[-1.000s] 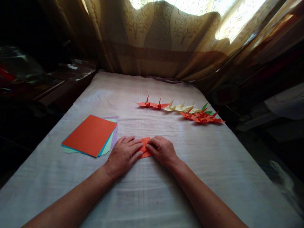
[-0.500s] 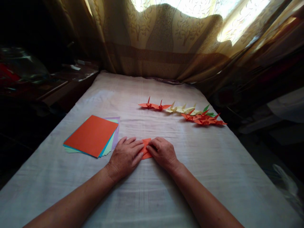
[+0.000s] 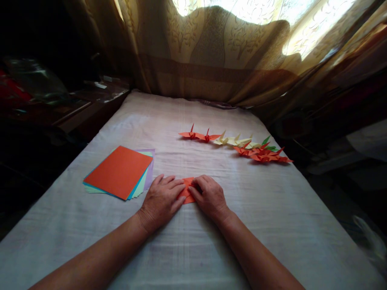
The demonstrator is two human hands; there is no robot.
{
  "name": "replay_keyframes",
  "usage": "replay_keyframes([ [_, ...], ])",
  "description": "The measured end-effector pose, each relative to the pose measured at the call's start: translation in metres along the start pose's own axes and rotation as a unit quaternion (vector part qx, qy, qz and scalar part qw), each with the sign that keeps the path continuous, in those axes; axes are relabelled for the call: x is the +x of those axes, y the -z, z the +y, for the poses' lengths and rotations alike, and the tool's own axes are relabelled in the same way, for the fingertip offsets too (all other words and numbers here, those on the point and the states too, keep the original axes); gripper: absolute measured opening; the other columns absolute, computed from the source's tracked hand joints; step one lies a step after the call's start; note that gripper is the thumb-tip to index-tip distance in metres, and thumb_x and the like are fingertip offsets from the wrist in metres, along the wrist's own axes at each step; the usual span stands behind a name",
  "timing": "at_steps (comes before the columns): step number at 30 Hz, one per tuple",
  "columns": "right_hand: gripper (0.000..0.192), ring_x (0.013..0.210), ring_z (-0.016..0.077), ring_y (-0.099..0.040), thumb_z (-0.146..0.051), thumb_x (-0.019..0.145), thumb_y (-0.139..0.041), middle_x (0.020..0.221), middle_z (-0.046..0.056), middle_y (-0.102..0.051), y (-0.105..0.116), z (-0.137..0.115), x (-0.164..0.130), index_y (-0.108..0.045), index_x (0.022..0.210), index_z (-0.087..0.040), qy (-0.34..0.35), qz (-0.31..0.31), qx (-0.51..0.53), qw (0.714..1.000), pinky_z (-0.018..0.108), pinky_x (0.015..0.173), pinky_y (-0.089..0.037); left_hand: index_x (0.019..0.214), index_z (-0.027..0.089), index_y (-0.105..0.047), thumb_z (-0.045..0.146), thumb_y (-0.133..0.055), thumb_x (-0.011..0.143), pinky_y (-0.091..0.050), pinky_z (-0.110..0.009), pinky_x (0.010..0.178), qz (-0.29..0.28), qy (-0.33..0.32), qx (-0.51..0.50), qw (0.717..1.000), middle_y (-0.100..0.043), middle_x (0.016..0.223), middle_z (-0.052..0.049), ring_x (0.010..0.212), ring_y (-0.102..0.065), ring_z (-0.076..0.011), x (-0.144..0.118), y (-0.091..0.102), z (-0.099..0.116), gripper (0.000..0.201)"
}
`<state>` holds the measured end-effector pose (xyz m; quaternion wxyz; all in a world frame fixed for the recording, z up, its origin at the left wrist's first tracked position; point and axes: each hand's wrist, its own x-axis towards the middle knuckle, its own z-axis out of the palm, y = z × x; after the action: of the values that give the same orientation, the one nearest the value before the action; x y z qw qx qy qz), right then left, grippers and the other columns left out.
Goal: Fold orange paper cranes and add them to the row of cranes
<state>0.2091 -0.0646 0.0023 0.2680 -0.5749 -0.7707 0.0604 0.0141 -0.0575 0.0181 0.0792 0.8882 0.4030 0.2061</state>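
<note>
Resting at the lower centre of the frame, one small folded orange paper [image 3: 188, 197] lies flat on the pale bedcloth [image 3: 187, 253], between the person's two hands. The left hand [image 3: 163, 198] is open and nearly flat, palm down, its fingers stretched toward the right of the frame and their tips on the paper's left part. The right hand [image 3: 210, 197] is half closed, fingers curled under, with thumb and forefinger at the paper's right side; whether they pinch it or only touch it cannot be told.

At centre left lies one stack of paper sheets, with four colours showing: an orange sheet [image 3: 119, 172] on top, then blue, pale green and purple edges. The number of sheets cannot be counted.

Right of centre, beyond the hands, folded paper birds form a slanting line: two orange birds [image 3: 207, 137] at its left end, three pale yellow birds [image 3: 223, 140] next, then a cluster of orange birds [image 3: 261, 155], overlapping too much to count, with at least one green bird [image 3: 271, 148] behind. One patterned curtain [image 3: 211, 72] fills the top.
</note>
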Motion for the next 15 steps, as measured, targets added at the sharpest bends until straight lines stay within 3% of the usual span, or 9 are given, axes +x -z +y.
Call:
replay_keyframes([
  [4,0.012,0.076,0.0175,-0.056,-0.021,0.088,-0.060,0.077,0.002,-0.062,0.001,-0.002,0.000,-0.058,0.076,-0.022,0.000,-0.008,-0.001,1.000,0.027,0.071,-0.040,0.108,0.022,-0.070,0.027,-0.059,0.090,-0.035,-0.052,0.105,0.007,-0.002,0.004,1.000,-0.072,0.118,-0.007,0.115,-0.060,-0.0289,0.000,-0.001,0.000,0.021],
  [10,0.025,0.077,0.0203,-0.055,-0.041,0.081,-0.072,0.081,0.004,-0.062,0.001,-0.007,-0.001,-0.058,0.078,-0.021,-0.010,-0.011,-0.026,1.000,0.030,0.071,-0.040,0.108,0.022,-0.069,0.029,-0.060,0.091,-0.035,-0.052,0.106,0.004,0.003,0.001,1.000,-0.071,0.119,-0.006,0.117,-0.060,-0.0287,-0.001,-0.002,-0.001,0.020],
  [15,0.015,0.081,0.0200,-0.056,-0.031,0.084,-0.070,0.083,0.002,-0.063,0.003,0.003,-0.004,-0.059,0.079,-0.022,-0.043,-0.002,-0.009,0.999,0.031,0.075,-0.038,0.111,0.023,-0.068,0.030,-0.060,0.091,-0.033,-0.053,0.107,-0.013,0.009,-0.007,1.000,-0.070,0.122,-0.006,0.119,-0.058,-0.0293,-0.001,0.000,-0.002,0.023],
])
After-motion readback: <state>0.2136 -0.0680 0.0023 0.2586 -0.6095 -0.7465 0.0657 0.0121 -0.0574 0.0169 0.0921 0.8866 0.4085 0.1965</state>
